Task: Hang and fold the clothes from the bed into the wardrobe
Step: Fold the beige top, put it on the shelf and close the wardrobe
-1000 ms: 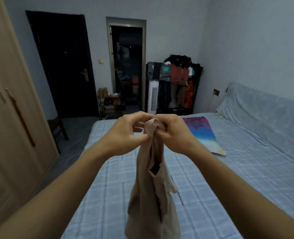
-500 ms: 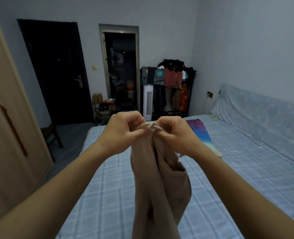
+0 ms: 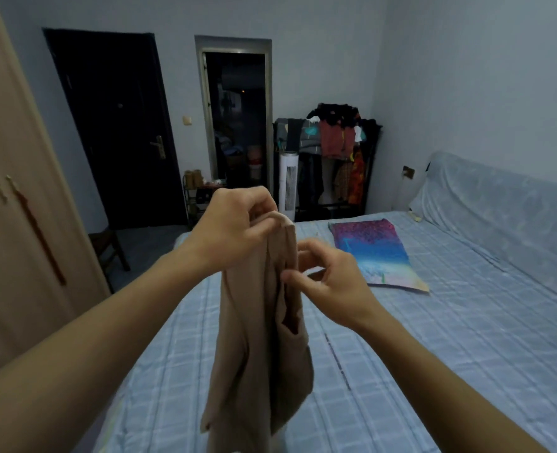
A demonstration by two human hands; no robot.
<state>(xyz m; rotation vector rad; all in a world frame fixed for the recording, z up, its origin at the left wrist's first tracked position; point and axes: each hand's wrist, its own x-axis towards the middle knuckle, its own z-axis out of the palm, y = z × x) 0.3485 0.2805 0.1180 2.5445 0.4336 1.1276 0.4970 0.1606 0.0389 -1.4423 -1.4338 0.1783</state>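
A beige garment (image 3: 257,338) hangs in front of me over the blue checked bed (image 3: 450,354). My left hand (image 3: 234,227) grips its top edge and holds it up. A little lower and to the right, my right hand (image 3: 329,276) pinches the garment's side edge between thumb and curled fingers. The garment's lower end drops out of the bottom of the view. At the left stands the beige wardrobe (image 3: 25,230) with its doors closed.
A colourful pillow (image 3: 371,253) lies on the bed behind my hands. A loaded clothes rack (image 3: 332,142) and a white tower fan (image 3: 288,184) stand at the far wall. A dark chair (image 3: 107,246) sits between wardrobe and bed.
My right hand has left the top of the garment and slid down its side edge. My left hand keeps the top and has lifted slightly.
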